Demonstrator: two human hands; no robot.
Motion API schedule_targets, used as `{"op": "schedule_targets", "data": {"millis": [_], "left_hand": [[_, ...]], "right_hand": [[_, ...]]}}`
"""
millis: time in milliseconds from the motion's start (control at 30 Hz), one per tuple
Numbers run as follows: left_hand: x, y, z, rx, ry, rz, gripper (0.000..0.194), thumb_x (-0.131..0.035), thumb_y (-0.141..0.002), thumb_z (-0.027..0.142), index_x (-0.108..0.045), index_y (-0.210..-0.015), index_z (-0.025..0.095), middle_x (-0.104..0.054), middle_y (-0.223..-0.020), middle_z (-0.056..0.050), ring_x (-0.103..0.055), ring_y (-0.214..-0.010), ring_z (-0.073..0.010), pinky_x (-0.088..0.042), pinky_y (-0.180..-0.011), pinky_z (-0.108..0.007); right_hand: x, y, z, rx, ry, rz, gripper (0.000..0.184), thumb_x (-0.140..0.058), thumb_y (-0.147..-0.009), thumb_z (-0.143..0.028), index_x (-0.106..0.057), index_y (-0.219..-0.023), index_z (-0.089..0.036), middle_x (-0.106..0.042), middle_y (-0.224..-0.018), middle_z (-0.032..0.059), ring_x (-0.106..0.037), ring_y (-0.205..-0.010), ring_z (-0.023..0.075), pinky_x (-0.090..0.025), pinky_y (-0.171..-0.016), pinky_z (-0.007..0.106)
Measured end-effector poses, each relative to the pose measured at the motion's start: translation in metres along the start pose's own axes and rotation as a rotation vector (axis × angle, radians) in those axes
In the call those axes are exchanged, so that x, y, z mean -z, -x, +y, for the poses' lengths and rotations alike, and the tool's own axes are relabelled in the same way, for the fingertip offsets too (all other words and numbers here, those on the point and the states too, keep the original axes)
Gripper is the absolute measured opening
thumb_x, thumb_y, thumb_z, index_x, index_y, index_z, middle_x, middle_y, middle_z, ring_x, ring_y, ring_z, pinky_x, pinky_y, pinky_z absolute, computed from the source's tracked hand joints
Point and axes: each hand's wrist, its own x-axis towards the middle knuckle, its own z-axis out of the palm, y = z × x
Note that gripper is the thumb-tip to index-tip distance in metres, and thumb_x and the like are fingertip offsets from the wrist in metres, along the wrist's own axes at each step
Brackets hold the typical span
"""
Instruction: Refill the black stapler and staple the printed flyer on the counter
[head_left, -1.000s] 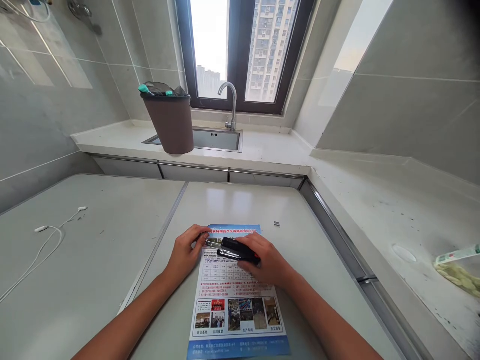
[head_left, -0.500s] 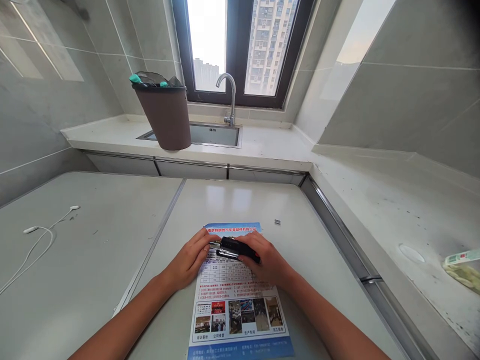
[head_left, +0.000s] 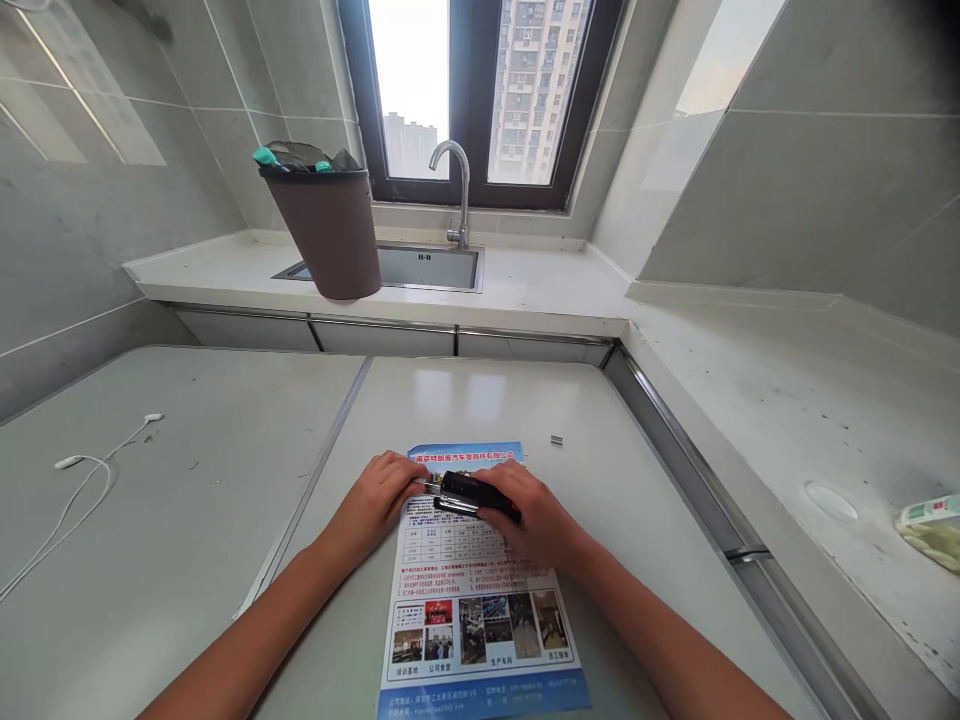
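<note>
A black stapler (head_left: 474, 496) lies across the upper part of a printed leaflet (head_left: 487, 580), its front end pointing left. My right hand (head_left: 529, 510) is wrapped round the stapler's rear end. At the front, my left hand (head_left: 386, 495) has its fingertips pinched on a metal part jutting from the stapler; the exact piece is too small to make out. Two short strips of staples (head_left: 556, 440) rest on the white table (head_left: 315, 620), beyond the right hand.
A white cable (head_left: 90, 490) lies at the left of the table. Behind are a steel sink (head_left: 431, 268), a faucet (head_left: 463, 190) and a brown bin (head_left: 322, 235) on the counter. A packet (head_left: 934, 530) sits on the right-hand counter (head_left: 750, 360).
My left hand has drawn its fingers closer together at the stapler's front and shifted slightly. The right hand and stapler stay nearly where they were; the view has tilted a little.
</note>
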Motion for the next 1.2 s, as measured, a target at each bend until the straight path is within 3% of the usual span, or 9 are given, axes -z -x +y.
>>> {"op": "schedule_targets", "data": {"millis": [167, 667, 1000, 1200], "left_hand": [[-0.005, 0.000, 0.003, -0.031, -0.022, -0.161, 0.014, -0.047, -0.105, 0.026, -0.060, -0.111, 0.022, -0.071, -0.113, -0.006, -0.060, -0.104, -0.0231, -0.048, -0.090, -0.038], [-0.014, -0.001, -0.004, -0.007, -0.152, -0.148, 0.017, -0.044, -0.106, 0.027, -0.060, -0.109, 0.021, -0.072, -0.107, -0.006, -0.059, -0.098, -0.0234, -0.043, -0.084, -0.039], [-0.010, 0.000, -0.009, 0.035, -0.057, -0.111, 0.013, -0.061, -0.100, 0.031, -0.069, -0.106, 0.023, -0.076, -0.100, -0.004, -0.066, -0.095, -0.0223, -0.046, -0.086, -0.038], [0.008, 0.006, -0.021, -0.122, -0.020, -0.156, 0.021, -0.056, -0.103, 0.025, -0.071, -0.117, 0.026, -0.078, -0.112, -0.004, -0.069, -0.102, -0.0202, -0.047, -0.094, -0.038]], "right_hand": [[0.000, 0.000, 0.000, 0.004, -0.018, -0.006, 0.038, -0.064, -0.094, -0.022, -0.057, -0.130, -0.027, -0.071, -0.115, 0.0065, -0.059, -0.103, 0.0258, -0.051, -0.093, 0.046], [0.000, 0.001, 0.000, -0.004, 0.028, -0.010, 0.039, -0.065, -0.093, -0.021, -0.057, -0.131, -0.026, -0.071, -0.116, 0.0057, -0.058, -0.104, 0.0251, -0.050, -0.095, 0.044], [-0.001, 0.002, 0.000, -0.028, 0.016, -0.018, 0.041, -0.065, -0.092, -0.019, -0.057, -0.132, -0.027, -0.069, -0.120, 0.0060, -0.058, -0.110, 0.0251, -0.050, -0.096, 0.044], [0.001, 0.002, -0.002, -0.037, 0.013, -0.008, 0.040, -0.065, -0.092, -0.019, -0.058, -0.131, -0.026, -0.069, -0.120, 0.0069, -0.058, -0.112, 0.0259, -0.050, -0.099, 0.046]]}}
